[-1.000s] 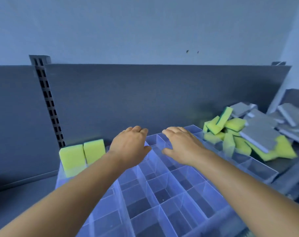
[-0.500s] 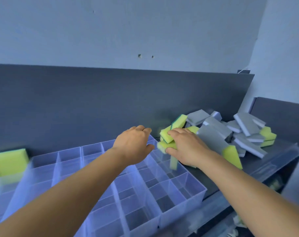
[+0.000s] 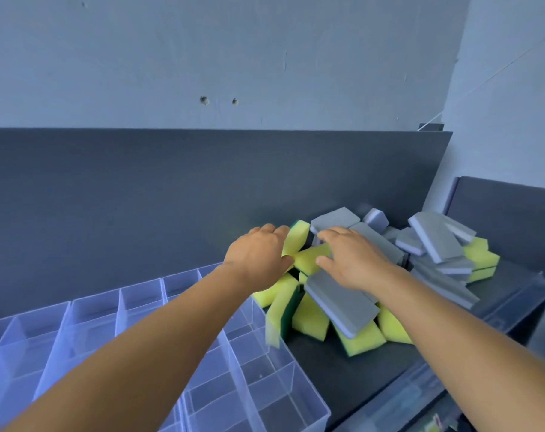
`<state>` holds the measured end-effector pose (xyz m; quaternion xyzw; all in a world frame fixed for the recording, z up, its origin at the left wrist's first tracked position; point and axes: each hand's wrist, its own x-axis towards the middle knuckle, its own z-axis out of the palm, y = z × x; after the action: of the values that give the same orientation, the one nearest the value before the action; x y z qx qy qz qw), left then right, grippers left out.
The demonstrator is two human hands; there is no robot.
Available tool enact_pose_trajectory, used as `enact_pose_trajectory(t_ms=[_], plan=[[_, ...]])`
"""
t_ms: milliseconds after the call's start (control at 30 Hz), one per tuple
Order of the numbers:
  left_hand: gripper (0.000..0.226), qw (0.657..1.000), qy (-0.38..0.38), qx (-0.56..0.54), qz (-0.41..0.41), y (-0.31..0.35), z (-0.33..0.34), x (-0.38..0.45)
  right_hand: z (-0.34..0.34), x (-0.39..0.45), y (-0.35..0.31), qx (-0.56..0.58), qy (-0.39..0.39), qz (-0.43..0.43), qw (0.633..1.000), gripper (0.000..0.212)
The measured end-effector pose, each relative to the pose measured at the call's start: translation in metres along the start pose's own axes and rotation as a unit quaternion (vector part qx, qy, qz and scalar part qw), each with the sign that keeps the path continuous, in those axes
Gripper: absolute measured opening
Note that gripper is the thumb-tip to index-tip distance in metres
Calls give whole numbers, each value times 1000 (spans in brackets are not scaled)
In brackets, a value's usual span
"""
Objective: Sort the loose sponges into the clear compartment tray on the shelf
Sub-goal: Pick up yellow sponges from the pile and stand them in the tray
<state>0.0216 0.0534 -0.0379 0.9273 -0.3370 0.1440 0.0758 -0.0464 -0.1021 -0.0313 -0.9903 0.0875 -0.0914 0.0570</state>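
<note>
Head view: my left hand (image 3: 258, 260) pinched an upright yellow sponge (image 3: 296, 236); my right hand (image 3: 352, 260) rested open on the sponge pile (image 3: 374, 291), on the shelf (image 3: 358, 369) just beside the clear compartment tray (image 3: 258, 385). Risk: lifting could topple stacked sponges.

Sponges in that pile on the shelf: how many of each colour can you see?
Yellow sponges: about 9
Grey sponges: about 9
Total: about 18. The pile overlaps and part of it is blurred, so more may be hidden.
</note>
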Motion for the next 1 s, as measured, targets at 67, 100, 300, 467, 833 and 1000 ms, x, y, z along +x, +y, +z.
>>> enact_pose_trajectory(t_ms=[67,100,300,467,833,1000], plan=[[52,1000,0,-8,0,-1,8,16,3,14,3,-3,-13,5,1000,53],[51,1000,-1,-12,0,-2,12,23,4,21,4,-5,-20,7,1000,51],[48,999,-12,-32,-3,-10,33,57,13,61,7,-31,-63,18,997,35],[66,996,-17,-79,-24,-26,41,66,15,79,4,-17,-170,20,985,49],[84,990,-21,-133,-31,-45,44,54,19,91,5,-80,-222,0,972,54],[69,977,9,-207,-50,-46,37,41,20,85,11,-24,-178,0,984,26]])
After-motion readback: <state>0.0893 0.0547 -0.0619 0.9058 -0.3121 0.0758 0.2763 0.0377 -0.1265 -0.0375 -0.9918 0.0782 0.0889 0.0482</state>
